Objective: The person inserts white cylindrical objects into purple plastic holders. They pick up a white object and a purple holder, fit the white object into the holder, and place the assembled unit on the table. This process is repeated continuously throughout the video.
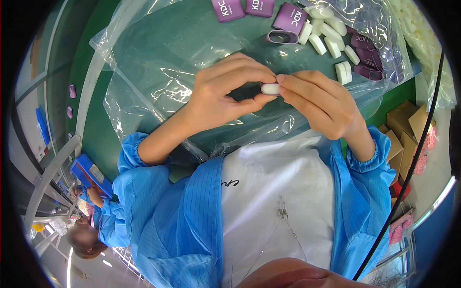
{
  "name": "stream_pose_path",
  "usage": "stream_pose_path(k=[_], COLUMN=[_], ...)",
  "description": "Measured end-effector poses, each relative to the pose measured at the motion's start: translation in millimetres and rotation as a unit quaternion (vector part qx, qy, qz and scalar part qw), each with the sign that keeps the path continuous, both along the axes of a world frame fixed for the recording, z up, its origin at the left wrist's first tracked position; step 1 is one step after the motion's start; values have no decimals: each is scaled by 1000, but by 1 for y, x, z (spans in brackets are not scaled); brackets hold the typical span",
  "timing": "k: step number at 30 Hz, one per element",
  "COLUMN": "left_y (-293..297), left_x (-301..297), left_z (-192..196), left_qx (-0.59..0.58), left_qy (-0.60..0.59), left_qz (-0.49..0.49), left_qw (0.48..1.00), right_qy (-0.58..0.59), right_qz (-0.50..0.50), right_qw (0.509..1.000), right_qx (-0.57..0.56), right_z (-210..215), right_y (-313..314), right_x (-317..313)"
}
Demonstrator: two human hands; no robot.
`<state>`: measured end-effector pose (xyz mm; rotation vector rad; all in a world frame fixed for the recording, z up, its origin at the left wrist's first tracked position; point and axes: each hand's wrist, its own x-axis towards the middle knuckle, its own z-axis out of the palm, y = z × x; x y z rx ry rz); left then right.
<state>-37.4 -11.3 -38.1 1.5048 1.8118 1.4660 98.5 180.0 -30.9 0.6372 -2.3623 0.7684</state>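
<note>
Above a sheet of clear plastic (158, 96), my left hand (218, 91) and my right hand (319, 101) meet. Between their fingertips is a small white oval plastic piece (270, 89), end toward me. My left thumb and index finger pinch it from one side; my right fingers close on its other side, hiding part of it. Just beyond my right hand lie a pair of similar white pieces (343, 73) and a loose heap of more white pieces (331, 33). A hollow purple casing (290, 19) shows its open oval end beside them.
More purple casings (228, 9) lie at the far edge, others (369, 60) inside clear plastic at right. The green table (101, 110) lies beneath. Cardboard boxes (401, 129) stand at right. A black cable (413, 163) crosses there. Left, another person (103, 216) works near a blue bin (91, 175).
</note>
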Motion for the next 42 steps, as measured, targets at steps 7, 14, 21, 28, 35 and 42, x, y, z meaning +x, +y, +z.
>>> stream_pose_path(k=[7,14,21,28,35,42], left_y=[-4,-61,-245,-186,26,31], left_x=[4,-65,-269,-249,-36,-19], left_z=[3,37,16,2,51,41], left_qx=[-18,-71,-267,-180,-56,-46], left_qy=[41,220,181,506,342,305], left_qz=[-10,339,404,511,57,-14], left_qw=[999,912,856,671,936,951], right_qy=[18,-1,-156,-200,-216,-255], right_qz=[-13,-120,-80,-81,-93,-126], right_qw=[999,993,984,975,969,956], right_qx=[-29,-15,-7,46,71,69], right_z=[5,11,15,21,21,30], right_y=[3,19,16,14,9,7], right_x=[3,9,17,23,21,31])
